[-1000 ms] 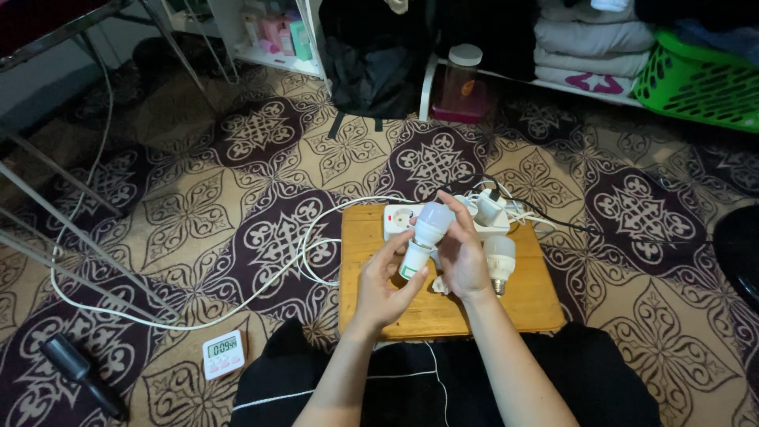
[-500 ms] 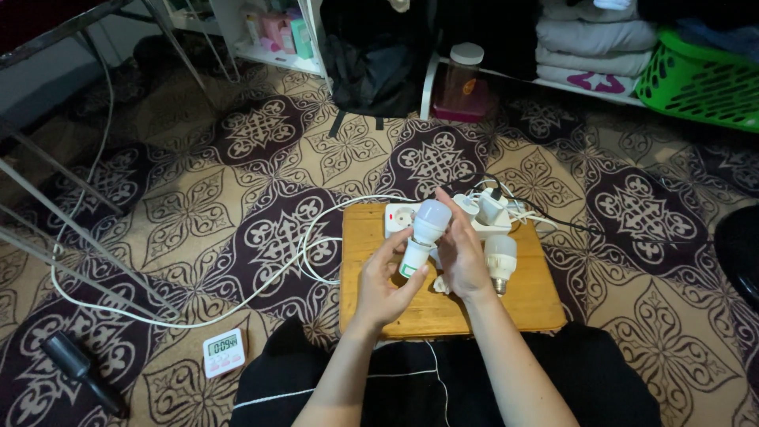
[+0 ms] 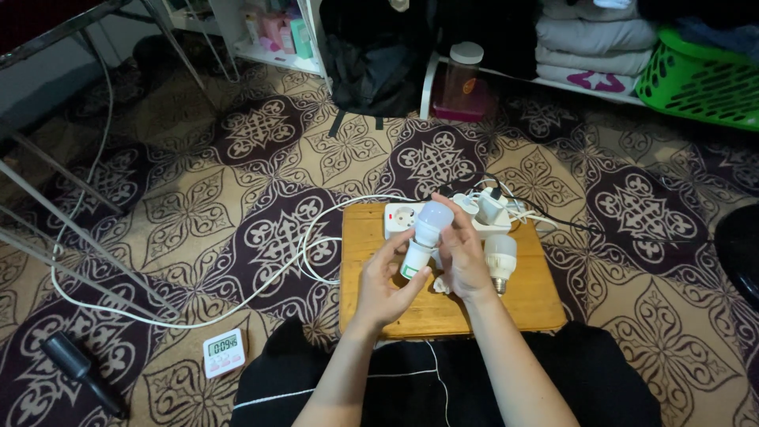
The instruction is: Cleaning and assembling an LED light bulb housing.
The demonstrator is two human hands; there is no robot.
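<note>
Both hands hold one white light bulb [image 3: 427, 232] above a small wooden board [image 3: 443, 308]. My left hand [image 3: 385, 278] cups the bulb's base from below. My right hand [image 3: 462, 251] grips its upper body, fingers by the frosted dome. A second white bulb [image 3: 500, 261] lies on the board just right of my right hand, screw cap toward me. Behind the hands a white power strip [image 3: 401, 217] with plugged adapters [image 3: 492, 208] rests on the board's far edge.
A white cable [image 3: 237, 304] loops over the patterned carpet to the left. A small digital timer [image 3: 224, 349] and a black handled tool [image 3: 79, 372] lie at lower left. Metal legs [image 3: 71, 229] stand left; a green basket [image 3: 700, 75], jar [image 3: 462, 75] and shelves line the back.
The bulb stays between both hands, and its position over the board is almost the same. My fingers have shifted slightly around it.
</note>
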